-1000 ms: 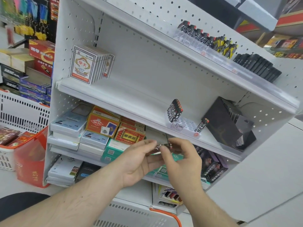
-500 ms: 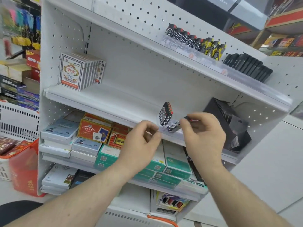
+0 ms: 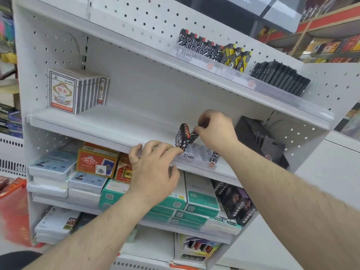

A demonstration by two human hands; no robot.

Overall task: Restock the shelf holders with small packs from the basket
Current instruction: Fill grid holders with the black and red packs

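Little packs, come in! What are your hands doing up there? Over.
Right hand pinching small pack, setting it beside standing row in clear holder. Left hand fingers on row's base. Lone pack further right, nothing blocking.

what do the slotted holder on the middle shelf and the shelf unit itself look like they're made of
Slotted holder: probably clear moulded plastic; the shelf shows through its glossy, honeycomb-like cells. Shelf unit: likely painted sheet metal, with a matte white finish and a back panel punched with regular peg holes. The small pack held by the right hand looks like glossy printed plastic, though that is unclear.
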